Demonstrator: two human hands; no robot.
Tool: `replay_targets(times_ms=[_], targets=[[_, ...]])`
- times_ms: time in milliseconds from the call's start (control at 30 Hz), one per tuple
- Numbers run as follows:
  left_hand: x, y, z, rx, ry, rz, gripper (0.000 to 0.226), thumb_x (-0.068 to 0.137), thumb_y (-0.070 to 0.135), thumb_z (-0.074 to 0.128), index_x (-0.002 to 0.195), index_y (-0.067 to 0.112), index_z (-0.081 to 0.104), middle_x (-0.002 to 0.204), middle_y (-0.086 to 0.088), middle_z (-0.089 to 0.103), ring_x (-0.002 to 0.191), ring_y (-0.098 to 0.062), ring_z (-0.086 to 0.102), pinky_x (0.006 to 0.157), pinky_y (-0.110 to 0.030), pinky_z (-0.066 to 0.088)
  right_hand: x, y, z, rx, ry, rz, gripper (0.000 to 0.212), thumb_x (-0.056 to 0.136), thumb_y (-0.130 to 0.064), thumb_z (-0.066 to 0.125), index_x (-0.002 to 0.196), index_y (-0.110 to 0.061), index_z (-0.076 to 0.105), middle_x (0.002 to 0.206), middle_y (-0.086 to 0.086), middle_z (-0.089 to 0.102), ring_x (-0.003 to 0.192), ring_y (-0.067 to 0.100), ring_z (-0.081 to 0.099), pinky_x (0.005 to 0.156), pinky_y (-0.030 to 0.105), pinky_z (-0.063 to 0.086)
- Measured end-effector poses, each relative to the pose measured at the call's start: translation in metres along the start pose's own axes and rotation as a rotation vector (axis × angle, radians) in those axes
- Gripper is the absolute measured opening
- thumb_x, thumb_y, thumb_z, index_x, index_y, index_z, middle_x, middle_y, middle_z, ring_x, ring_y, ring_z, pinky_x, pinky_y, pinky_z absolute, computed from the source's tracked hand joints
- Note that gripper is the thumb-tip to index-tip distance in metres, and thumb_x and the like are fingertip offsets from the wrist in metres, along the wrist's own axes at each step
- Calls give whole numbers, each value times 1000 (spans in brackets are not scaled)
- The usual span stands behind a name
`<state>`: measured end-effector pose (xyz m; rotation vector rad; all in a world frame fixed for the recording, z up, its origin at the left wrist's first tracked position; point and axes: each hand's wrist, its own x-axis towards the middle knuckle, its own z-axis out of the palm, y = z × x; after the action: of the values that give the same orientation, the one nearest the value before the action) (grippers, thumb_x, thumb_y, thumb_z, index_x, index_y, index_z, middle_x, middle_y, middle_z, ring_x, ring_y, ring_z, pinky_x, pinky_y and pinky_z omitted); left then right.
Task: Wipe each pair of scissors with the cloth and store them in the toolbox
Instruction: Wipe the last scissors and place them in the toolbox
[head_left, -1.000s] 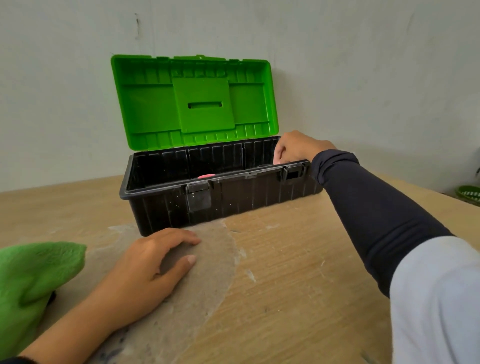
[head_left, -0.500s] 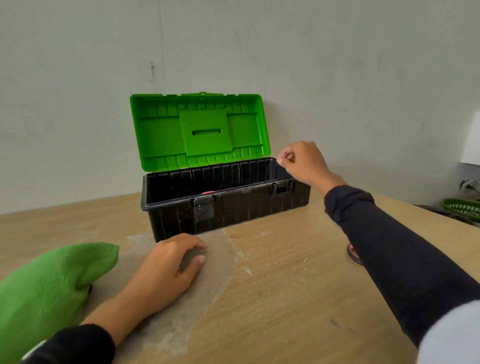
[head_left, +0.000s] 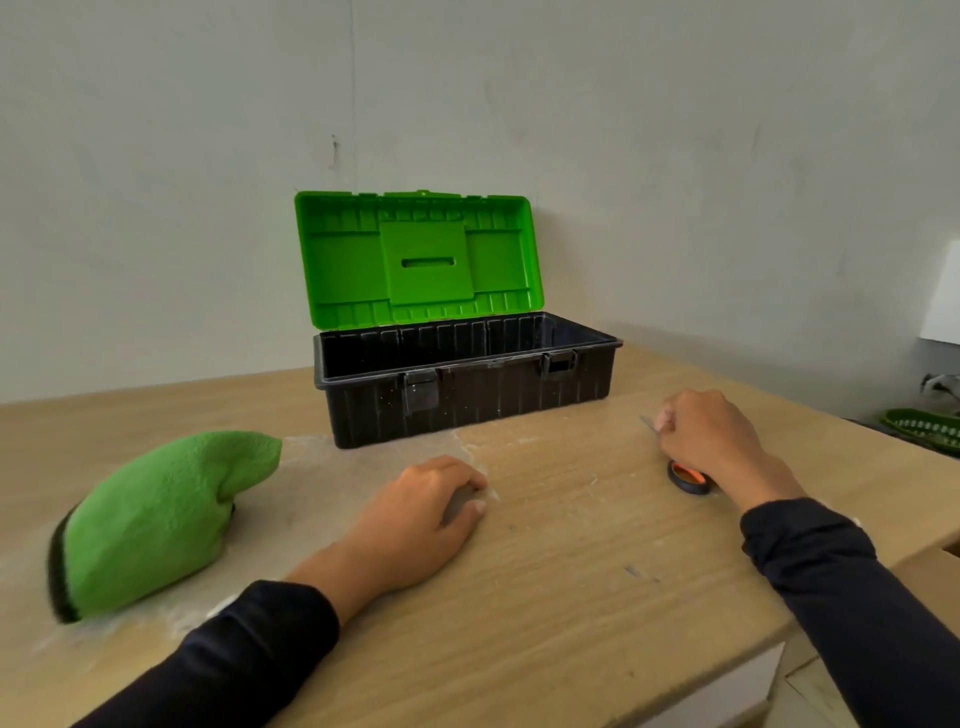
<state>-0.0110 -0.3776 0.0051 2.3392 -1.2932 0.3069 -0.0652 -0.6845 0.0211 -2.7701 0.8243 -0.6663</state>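
Toolbox (head_left: 467, 384) sits centre frame at the back of the wooden table (head_left: 571, 597), against the grey wall. Black body, green lid (head_left: 418, 257) standing open and upright. Both front latches hang loose. Its contents can't be seen from this angle.

Right hand (head_left: 711, 441), right of centre: fingers curled around a pair of scissors (head_left: 688, 477) on the table. Only an orange-and-black handle loop shows below the hand, and a thin grey blade tip pokes out at the upper left of the fist. Scissors lie right of the toolbox front, apart from it.

Left hand (head_left: 421, 514), lower centre: palm down on the table, fingers loosely bent, holding nothing. It rests on a pale, scuffed patch of the tabletop just in front of the toolbox.

Cloth (head_left: 161, 519), lower left: green, fleecy, with a dark edge, bunched into a mound. It's well left of the left hand and not touching it.

Both forearms are in dark sleeves. A green basket edge (head_left: 930, 428) shows at far right.
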Motion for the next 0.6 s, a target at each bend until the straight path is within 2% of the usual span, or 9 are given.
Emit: replay_targets(times_ms=[167, 333, 500, 600], targets=[[0, -2, 1, 4, -5, 4, 32, 93, 35, 46, 123, 26, 52, 124, 11, 54, 111, 0, 47, 95, -13, 33, -4, -7, -3, 55, -37, 24, 13, 84, -15, 59, 91, -17, 70, 105, 9, 64, 93, 29, 61, 80, 39, 53], [1, -3, 3, 5, -11, 8, 32, 93, 35, 45, 123, 26, 52, 124, 12, 53, 111, 1, 46, 96, -13, 32, -8, -9, -14, 205, -107, 31, 26, 81, -2, 63, 104, -12, 68, 110, 8, 65, 101, 24, 60, 85, 32, 50], [1, -4, 3, 4, -10, 17, 31, 93, 35, 46, 123, 26, 52, 124, 13, 53, 111, 1, 46, 97, -14, 33, -8, -6, -17, 119, -151, 53, 17, 81, -6, 60, 91, -11, 73, 101, 7, 68, 88, 20, 61, 79, 32, 53], [2, -4, 2, 0, -19, 15, 32, 93, 34, 46, 123, 26, 52, 124, 12, 53, 112, 0, 46, 99, -16, 34, -8, -3, -17, 52, -155, 78, 15, 81, -15, 57, 86, -17, 72, 98, 7, 67, 83, 22, 61, 72, 35, 54]])
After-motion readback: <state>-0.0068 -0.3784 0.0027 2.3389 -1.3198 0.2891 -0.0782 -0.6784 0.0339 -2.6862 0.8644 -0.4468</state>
